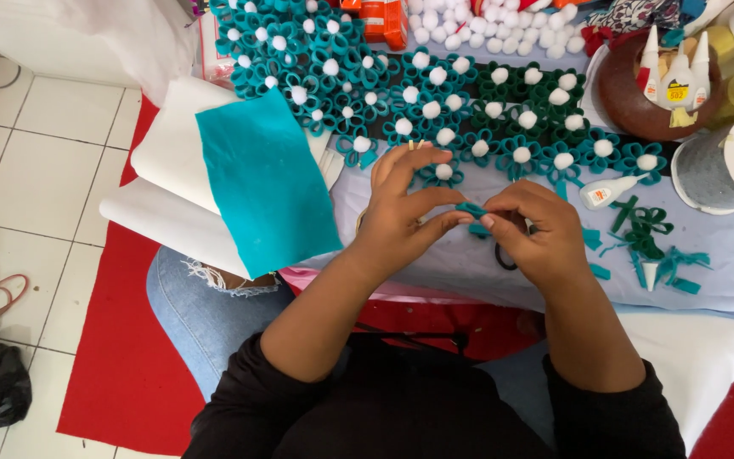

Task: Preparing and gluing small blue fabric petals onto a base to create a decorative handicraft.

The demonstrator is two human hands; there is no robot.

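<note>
Left hand (401, 212) and right hand (530, 229) pinch small teal felt piece (471, 209) between fingertips, probably folded strip. Finished teal felt flowers (435, 110) lie just beyond; glue bottle (606, 192) near right.

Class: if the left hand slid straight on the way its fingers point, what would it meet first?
The left hand points rightward at the right hand. It would first meet the small teal felt piece pinched between them, then the right hand's fingertips.
</note>
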